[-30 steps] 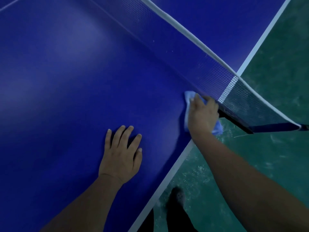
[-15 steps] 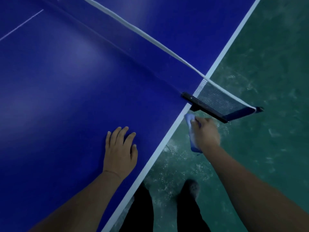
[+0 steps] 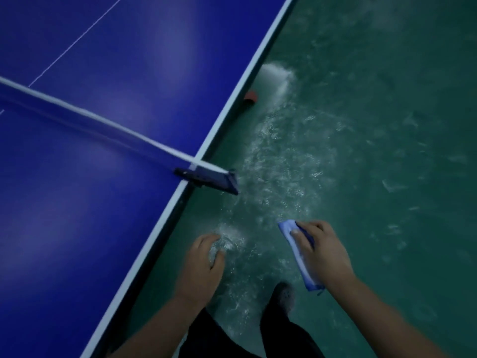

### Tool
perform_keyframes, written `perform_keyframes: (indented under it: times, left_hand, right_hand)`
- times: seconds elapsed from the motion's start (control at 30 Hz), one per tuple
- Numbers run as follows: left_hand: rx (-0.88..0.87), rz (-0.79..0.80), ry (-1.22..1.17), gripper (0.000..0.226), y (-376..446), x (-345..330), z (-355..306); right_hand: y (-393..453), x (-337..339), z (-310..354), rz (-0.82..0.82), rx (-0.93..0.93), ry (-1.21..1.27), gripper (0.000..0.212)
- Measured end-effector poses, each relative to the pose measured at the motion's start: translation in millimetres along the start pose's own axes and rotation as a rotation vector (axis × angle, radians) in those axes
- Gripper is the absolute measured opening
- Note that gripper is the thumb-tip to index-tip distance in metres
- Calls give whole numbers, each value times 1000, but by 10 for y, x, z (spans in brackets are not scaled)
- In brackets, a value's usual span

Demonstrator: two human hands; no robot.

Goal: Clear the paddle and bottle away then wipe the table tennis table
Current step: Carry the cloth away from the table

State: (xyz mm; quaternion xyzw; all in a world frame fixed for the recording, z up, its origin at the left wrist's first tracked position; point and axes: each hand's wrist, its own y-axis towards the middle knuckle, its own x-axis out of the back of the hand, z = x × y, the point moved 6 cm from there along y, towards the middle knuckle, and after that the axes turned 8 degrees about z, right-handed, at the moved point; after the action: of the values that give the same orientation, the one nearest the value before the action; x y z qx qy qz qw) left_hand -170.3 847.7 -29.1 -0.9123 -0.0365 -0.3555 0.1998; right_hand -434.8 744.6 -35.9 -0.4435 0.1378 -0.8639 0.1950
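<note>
**Cloth off the table, both hands over the floor**

The folded light-blue wiping cloth (image 3: 299, 257) is up in the air beside the table, clear of the playing surface, gripped in the right hand (image 3: 324, 254) with the thumb on top and the fingers wrapped round it. The cloth hangs as a long narrow strip, one end poking past the fingertips, the other trailing toward the wrist. The left hand (image 3: 204, 264) hovers just off the table's edge, fingers loosely curled, nothing in it. The dark blue table tennis table (image 3: 85, 220) with its white border line fills the left side. Its white-topped net (image 3: 85, 118) runs across to a dark clamp post (image 3: 209, 180) at the table's side. Beyond the post, at the table's edge, a red-and-black object (image 3: 250, 97) lies on the scuffed green floor (image 3: 374, 151), too blurred to identify. Below, dark trouser legs and one dark shoe (image 3: 282, 297) stand on that floor.
</note>
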Motion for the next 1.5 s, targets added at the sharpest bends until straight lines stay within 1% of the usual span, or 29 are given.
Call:
perform_keyframes:
  times: [0.13, 0.23, 0.33, 0.47, 0.57, 0.67, 0.73, 0.83, 0.97, 1.07, 1.2, 1.37, 1.5]
  left_hand:
    - [-19, 40, -98, 30, 214, -498, -825]
    - [-113, 105, -74, 31, 450, -743, -1392]
    - [-195, 120, -66, 32, 788, -814, -1859]
    - [-213, 56, -136, 30, 1312, -764, -2322]
    - [-206, 32, -192, 36, 1816, -758, -2620]
    - [-209, 18, -240, 32, 2420, -755, -2904]
    - [-199, 28, -260, 31, 2904, -767, -3093]
    - [-194, 56, -261, 35, 3661, -760, -3434]
    - [-256, 90, -257, 34, 4706, -683, -4084]
    - [-295, 110, -259, 33, 5411, -646, -4613]
    - [-336, 131, -258, 32, 6324, -791, -5218]
    - [-314, 114, -268, 30, 7449, -1109, -5907]
    - [-214, 38, -311, 30, 8259, -1197, -6434]
  right_hand:
    - [-63, 804, -685, -105, -83, 62, 39]
    - [8, 1270, -1028, -185, -130, 118, 38]
    - [203, 1611, -1195, -243, -135, 170, 39]
    - [619, 1961, -1222, -275, -118, 225, 37]
    - [1126, 2262, -1174, -277, -106, 243, 35]
    - [1735, 2629, -1089, -294, -85, 255, 36]
    - [2194, 2891, -1055, -289, -97, 258, 36]
    - [2840, 3319, -1009, -276, -112, 264, 34]
    - [3649, 3971, -935, -287, -101, 260, 32]
    - [4155, 4497, -941, -339, -105, 296, 30]
    - [4876, 5121, -1083, -382, -106, 361, 30]
    - [5965, 5835, -1362, -371, -81, 388, 34]
    - [6914, 6472, -1496, -279, -56, 363, 36]
